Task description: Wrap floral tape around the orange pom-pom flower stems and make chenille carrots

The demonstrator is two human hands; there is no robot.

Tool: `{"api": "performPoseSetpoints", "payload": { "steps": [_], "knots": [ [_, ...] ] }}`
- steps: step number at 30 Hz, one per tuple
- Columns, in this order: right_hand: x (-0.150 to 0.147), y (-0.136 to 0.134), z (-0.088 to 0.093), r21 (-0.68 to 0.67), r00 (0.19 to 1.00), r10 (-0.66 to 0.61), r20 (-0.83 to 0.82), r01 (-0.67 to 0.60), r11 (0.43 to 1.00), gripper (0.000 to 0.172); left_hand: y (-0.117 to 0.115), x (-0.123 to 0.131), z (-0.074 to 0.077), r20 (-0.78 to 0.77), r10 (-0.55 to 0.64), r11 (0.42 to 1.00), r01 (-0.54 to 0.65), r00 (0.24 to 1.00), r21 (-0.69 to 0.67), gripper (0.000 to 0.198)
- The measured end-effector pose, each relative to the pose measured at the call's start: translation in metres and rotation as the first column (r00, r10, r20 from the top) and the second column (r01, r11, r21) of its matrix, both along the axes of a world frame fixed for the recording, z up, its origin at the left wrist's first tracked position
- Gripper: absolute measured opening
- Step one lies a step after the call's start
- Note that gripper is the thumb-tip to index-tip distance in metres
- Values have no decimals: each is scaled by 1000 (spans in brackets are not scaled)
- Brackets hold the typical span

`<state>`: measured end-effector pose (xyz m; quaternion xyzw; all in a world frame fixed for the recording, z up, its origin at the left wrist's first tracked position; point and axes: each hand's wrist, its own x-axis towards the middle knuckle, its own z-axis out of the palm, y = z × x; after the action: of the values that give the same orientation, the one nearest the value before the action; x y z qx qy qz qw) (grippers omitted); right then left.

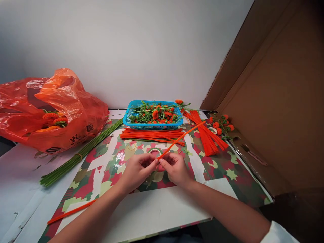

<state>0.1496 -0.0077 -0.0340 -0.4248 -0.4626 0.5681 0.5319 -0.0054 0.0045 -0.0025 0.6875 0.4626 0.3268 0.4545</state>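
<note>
My left hand (140, 168) and my right hand (176, 168) meet over the middle of the table, thumbs and fingertips pinched together. Between them they grip the lower end of an orange pipe cleaner (181, 137), which slants up to the right. Whether the fingertips hold anything else is hidden. Just behind the hands lies a roll of tape (155, 151), partly covered by them. Farther back, a bundle of orange pipe cleaners (152, 134) is laid crosswise. Another orange pipe cleaner (73, 212) rests by my left forearm.
A blue basket (152, 126) holds orange flowers and green stems. Left are a red plastic bag (83, 101) with flowers inside and a bundle of green pipe cleaners (81, 155). Right are more orange pipe cleaners (206, 136), a small tape roll (213, 130), flowers (219, 131) and a cardboard wall (273, 101).
</note>
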Motion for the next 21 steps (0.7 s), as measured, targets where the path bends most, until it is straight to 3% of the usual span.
{"api": "performPoseSetpoints", "payload": {
  "steps": [9,15,21],
  "knots": [
    [1,-1,6,20,998,-27,48,26,999,10,-1,1,-1,-164,43,976,-6,986,217,27],
    [0,-2,8,7,992,-65,104,65,998,9,-2,1,-6,-240,102,911,6,966,412,23],
    [0,-1,9,29,989,-65,132,61,998,6,-3,1,-5,-249,76,905,38,965,423,29]
  ]
}}
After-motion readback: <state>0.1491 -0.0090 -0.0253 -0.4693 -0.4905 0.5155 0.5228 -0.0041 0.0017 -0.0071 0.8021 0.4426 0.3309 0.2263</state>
